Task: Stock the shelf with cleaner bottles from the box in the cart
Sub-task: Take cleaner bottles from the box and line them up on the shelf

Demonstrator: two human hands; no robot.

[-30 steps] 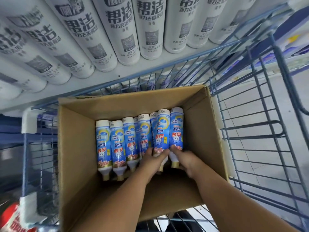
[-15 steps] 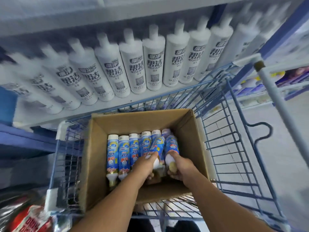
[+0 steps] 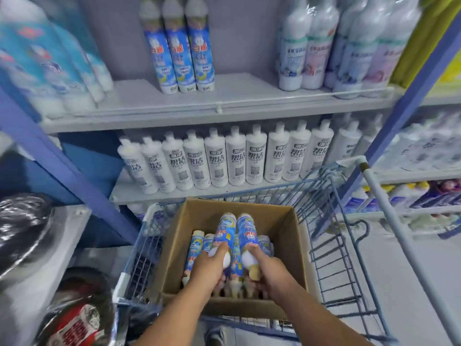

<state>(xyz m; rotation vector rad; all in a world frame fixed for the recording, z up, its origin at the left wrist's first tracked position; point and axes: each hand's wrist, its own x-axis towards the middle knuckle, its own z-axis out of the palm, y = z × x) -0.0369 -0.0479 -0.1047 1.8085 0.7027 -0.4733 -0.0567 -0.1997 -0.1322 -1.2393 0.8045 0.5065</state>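
Observation:
An open cardboard box (image 3: 289, 236) sits in a blue wire cart (image 3: 331, 248). Several blue-labelled cleaner bottles (image 3: 195, 248) lie in it. My left hand (image 3: 212, 265) grips one blue cleaner bottle (image 3: 225, 228) by its neck end, lifted above the others. My right hand (image 3: 265, 268) grips a second bottle (image 3: 247, 231) the same way, right beside the first. On the upper shelf (image 3: 224, 98) stand three matching blue bottles (image 3: 179, 51), with bare board on both sides of them.
A row of white bottles (image 3: 237, 158) fills the lower shelf behind the cart. Pastel bottles (image 3: 324, 46) stand upper right, blue packs (image 3: 50, 66) upper left. A blue upright (image 3: 64, 168) slants at left; the cart's white handle bar (image 3: 399, 233) runs down the right.
Both hands have lifted a bottle each out of the row in the box. My view has tilted up from the box to take in the upper shelf.

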